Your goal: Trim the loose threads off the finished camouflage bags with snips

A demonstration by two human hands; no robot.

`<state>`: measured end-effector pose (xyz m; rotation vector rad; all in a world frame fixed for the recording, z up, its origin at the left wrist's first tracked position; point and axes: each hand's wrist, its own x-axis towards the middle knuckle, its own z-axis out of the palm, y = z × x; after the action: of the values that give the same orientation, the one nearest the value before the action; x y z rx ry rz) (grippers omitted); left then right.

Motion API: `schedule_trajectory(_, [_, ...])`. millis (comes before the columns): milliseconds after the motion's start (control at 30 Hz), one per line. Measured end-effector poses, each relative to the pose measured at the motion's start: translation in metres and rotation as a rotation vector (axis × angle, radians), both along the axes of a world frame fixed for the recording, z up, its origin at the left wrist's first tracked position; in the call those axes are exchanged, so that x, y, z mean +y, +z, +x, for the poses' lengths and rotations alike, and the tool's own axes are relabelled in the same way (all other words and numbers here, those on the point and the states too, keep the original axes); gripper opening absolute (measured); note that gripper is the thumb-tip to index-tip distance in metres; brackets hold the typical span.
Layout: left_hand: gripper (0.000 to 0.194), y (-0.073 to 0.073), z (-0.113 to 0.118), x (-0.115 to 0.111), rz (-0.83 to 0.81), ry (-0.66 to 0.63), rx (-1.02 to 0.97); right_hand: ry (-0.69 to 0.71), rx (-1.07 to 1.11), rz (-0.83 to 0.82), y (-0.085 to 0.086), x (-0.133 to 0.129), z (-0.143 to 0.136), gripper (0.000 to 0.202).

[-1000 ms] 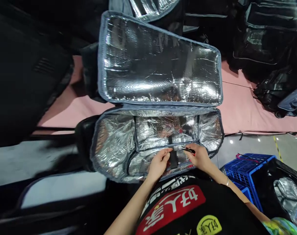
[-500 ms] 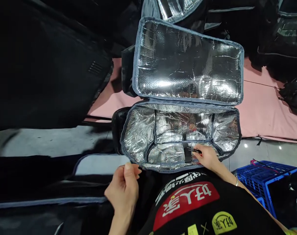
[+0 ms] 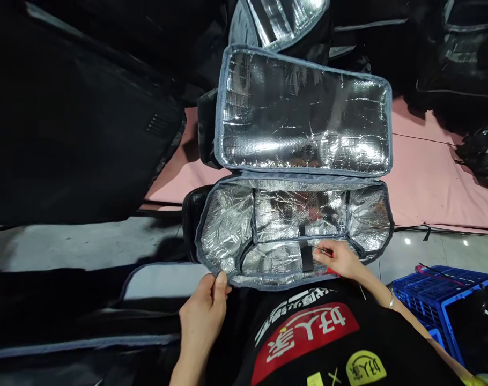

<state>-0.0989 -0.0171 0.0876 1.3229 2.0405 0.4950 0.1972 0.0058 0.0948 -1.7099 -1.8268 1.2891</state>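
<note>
An insulated bag (image 3: 226,230) with a crinkled silver foil lining lies unzipped in front of me. Its foil-lined lid (image 3: 304,115) is folded back on the far side. My left hand (image 3: 206,300) pinches the blue-grey bound edge at the bag's near left corner, thumb on top. Over the near wall, my right hand (image 3: 338,260) is closed around a small pair of thread snips (image 3: 323,250), whose thin tips point left. Close to those tips, a black strap (image 3: 307,257) crosses the lining. The right palm and part of the snips' handle are hidden.
Pink cloth (image 3: 437,177) covers the table under the bag. Large black bags (image 3: 75,123) are heaped at left and along the back. A blue plastic crate (image 3: 441,289) stands on the floor at right. Below left lies a dark piece with a pale grey panel (image 3: 159,281).
My left hand has come up to the bag's corner and now grips its edge. The right hand with the snips has shifted only slightly. The whole view has moved a little.
</note>
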Motion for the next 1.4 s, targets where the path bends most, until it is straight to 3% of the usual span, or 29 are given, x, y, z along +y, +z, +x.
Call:
schedule_trajectory(100, [0.036,0.013,0.010,0.008,0.148,0.096,0.073,-0.127,0.252,0.027,0.021,0.023,0.000,0.028])
schedule_trajectory(200, [0.035,0.029,0.026,0.023,0.314,0.181,-0.083,-0.350,0.426,0.078,0.040,0.052,-0.001,0.034])
schedule_trajectory(333, [0.037,0.039,0.053,0.048,0.338,0.004,-0.401,-0.536,0.719,0.043,0.051,0.089,-0.006,0.044])
schedule_trajectory(500, [0.039,0.040,0.093,0.082,0.250,-0.289,-0.574,-0.791,0.792,0.135,0.047,0.112,-0.017,0.046])
schedule_trajectory(567, [0.039,0.042,0.111,0.097,0.208,-0.322,-0.697,-0.813,0.847,0.144,0.044,0.113,-0.020,0.046])
schedule_trajectory(667, [0.042,0.048,0.134,0.119,0.120,-0.242,-0.950,-0.770,0.892,0.132,0.039,0.106,-0.020,0.044])
schedule_trajectory(767, [0.043,0.052,0.148,0.133,0.063,-0.116,-1.106,-0.723,0.852,0.141,0.032,0.096,-0.019,0.042])
schedule_trajectory(933, [0.038,0.045,0.154,0.136,0.133,0.005,-1.134,-0.650,0.569,0.234,0.033,0.079,-0.014,0.035])
schedule_trajectory(1067, [0.037,0.039,0.154,0.133,0.162,0.033,-1.129,-0.487,0.227,0.359,0.049,0.055,-0.008,0.028])
schedule_trajectory(1200, [0.034,0.037,0.155,0.132,0.185,0.057,-1.139,-0.511,-0.021,0.466,0.062,0.038,-0.007,0.022])
schedule_trajectory(1400, [0.034,0.036,0.155,0.129,0.197,0.061,-1.124,-0.490,-0.209,0.581,0.063,0.042,-0.012,0.023])
